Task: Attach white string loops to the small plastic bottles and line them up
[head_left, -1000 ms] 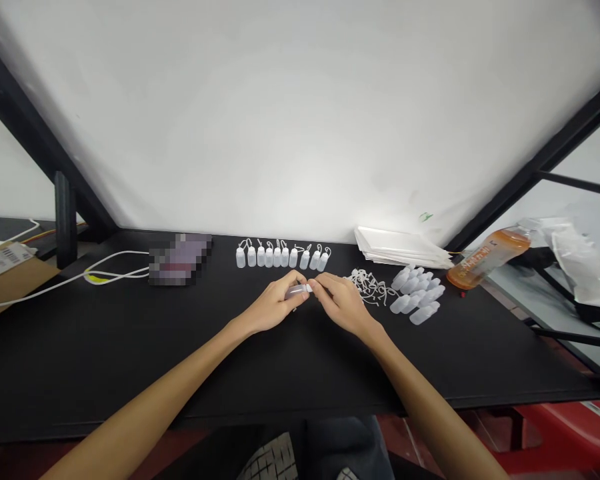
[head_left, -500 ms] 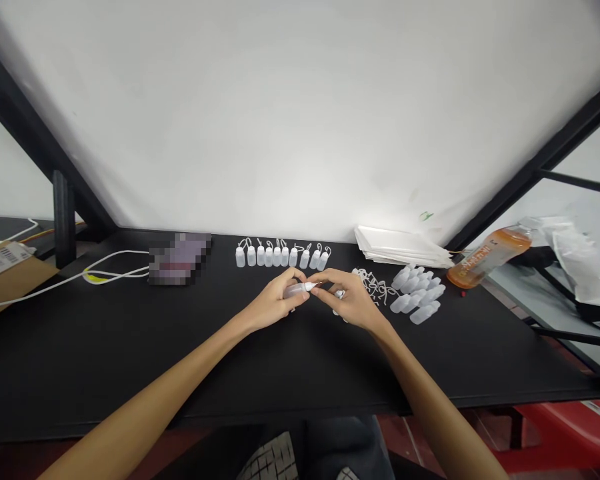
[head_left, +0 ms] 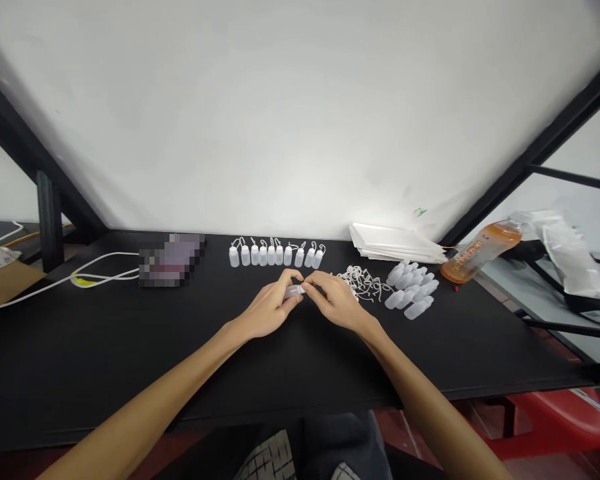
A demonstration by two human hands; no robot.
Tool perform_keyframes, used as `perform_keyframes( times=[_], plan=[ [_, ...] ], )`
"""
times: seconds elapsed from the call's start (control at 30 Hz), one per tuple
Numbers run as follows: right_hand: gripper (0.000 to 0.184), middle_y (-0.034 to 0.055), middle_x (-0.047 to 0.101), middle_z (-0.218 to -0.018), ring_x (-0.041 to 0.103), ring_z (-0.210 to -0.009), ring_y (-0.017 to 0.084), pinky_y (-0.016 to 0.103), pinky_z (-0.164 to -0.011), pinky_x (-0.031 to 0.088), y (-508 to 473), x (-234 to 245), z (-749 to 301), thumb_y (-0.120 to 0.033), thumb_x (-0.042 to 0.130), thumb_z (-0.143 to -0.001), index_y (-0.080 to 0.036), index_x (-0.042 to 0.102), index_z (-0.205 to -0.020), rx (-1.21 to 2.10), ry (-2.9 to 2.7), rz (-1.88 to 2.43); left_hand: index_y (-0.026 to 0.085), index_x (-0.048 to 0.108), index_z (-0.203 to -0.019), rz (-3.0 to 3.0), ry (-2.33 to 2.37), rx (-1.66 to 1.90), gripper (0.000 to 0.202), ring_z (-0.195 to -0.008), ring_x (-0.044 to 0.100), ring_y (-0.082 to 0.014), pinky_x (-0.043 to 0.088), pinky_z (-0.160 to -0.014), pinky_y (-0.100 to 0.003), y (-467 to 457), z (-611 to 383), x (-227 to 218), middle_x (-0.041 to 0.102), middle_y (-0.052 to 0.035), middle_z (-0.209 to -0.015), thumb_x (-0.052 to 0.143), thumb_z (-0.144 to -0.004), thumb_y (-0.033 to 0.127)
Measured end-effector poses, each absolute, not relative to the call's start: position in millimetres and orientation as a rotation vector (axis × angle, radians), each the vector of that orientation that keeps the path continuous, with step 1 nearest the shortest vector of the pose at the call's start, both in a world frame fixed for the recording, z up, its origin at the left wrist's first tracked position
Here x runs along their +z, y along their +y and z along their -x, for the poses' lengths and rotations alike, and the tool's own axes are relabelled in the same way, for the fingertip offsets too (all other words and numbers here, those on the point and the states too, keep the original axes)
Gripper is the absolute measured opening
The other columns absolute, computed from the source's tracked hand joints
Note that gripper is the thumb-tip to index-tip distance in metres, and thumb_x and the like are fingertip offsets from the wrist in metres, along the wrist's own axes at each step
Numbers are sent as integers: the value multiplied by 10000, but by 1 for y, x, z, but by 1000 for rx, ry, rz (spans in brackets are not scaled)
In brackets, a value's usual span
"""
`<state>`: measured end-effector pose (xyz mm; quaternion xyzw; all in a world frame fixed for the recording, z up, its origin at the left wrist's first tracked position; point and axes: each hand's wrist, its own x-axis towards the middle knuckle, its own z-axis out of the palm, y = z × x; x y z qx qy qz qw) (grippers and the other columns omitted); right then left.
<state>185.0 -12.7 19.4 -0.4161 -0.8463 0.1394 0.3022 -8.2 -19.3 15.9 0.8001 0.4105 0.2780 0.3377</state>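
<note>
Squeeze bottle [head_left: 293, 291], turned sideways over the black table [head_left: 290, 373], is gripped in the left hand [head_left: 267, 310] while the right hand [head_left: 337, 301] pinches its white cap [head_left: 301, 289], near the row of upright bottles [head_left: 271, 257].

The small bottle [head_left: 292, 291] in my left hand [head_left: 267, 310] is cloudy, translucent white, like the row of capped bottles [head_left: 271, 256] ahead of me and the bottle group [head_left: 415, 290] to my right. White, too, are the loose tangled pieces [head_left: 364, 285] and the stacked sheets [head_left: 395, 243]. My counter [head_left: 290, 373] is plain black, the wall [head_left: 290, 120] pale grey-white with a green mark [head_left: 419, 212]. I see orange in the drink bottle [head_left: 485, 250], yellow on the white cable [head_left: 115, 255], brown cardboard [head_left: 13, 287], a bright red stool [head_left: 555, 427], and dark crossing lines on the pale patterned cloth [head_left: 270, 460] below me.
</note>
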Motion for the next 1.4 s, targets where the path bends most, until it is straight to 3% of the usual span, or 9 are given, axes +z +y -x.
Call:
perform_keyframes(
  times=[0.2,0.37,0.6,0.83,1.03,1.23,1.4],
  plan=[
    [314,12,543,-702,486,-666,146,281,-637,351,-17,22,-183,-303,373,-1007,-192,511,-749,334,-2306,1095,256,418,-1129,-2192,1096,684,181,-714,554,-174,393,-708,-311,-24,6,15,606,-1,-921,396,-953,290],
    [365,23,543,-701,492,-682,152,288,-652,346,-19,27,-181,-301,339,-1020,-185,508,-718,283,-2295,1150,247,421,-1100,-2165,1087,697,169,-679,536,-168,386,-658,-288,-22,6,20,592,13,-836,426,-945,313],
    [158,13,626,-809,525,-695,133,259,-652,363,-19,26,-181,-303,517,-937,-189,612,-883,444,-2201,1122,214,496,-998,-2178,1203,708,114,-630,506,-152,343,-596,-272,-20,8,22,572,12,-759,448,-927,288],
    [363,-30,441,-638,394,-603,106,246,-582,308,-15,26,-182,-402,435,-968,-175,501,-692,827,-2043,1037,186,506,-932,-2307,973,780,127,-711,502,-152,387,-659,-296,-25,8,25,574,-23,-862,402,-954,254],
    [515,-42,317,-546,300,-526,91,261,-530,248,-11,17,-181,-497,406,-965,-184,361,-559,921,-1941,1112,185,463,-905,-2393,1025,711,146,-753,517,-177,393,-688,-332,-26,6,22,566,-51,-924,355,-978,251],
    [448,-24,438,-578,382,-551,102,257,-549,291,-11,18,-180,-488,465,-946,-160,563,-657,776,-1970,1092,188,481,-906,-2306,1014,725,163,-788,547,-179,424,-716,-329,-22,10,25,587,-39,-901,365,-986,271],
    [418,-32,427,-571,376,-531,100,253,-522,289,-11,16,-178,-511,511,-914,-172,532,-671,969,-1874,1015,176,489,-947,-2407,1020,708,136,-774,567,-179,432,-681,-320,-24,10,24,592,-50,-916,368,-984,227]
  ],
)
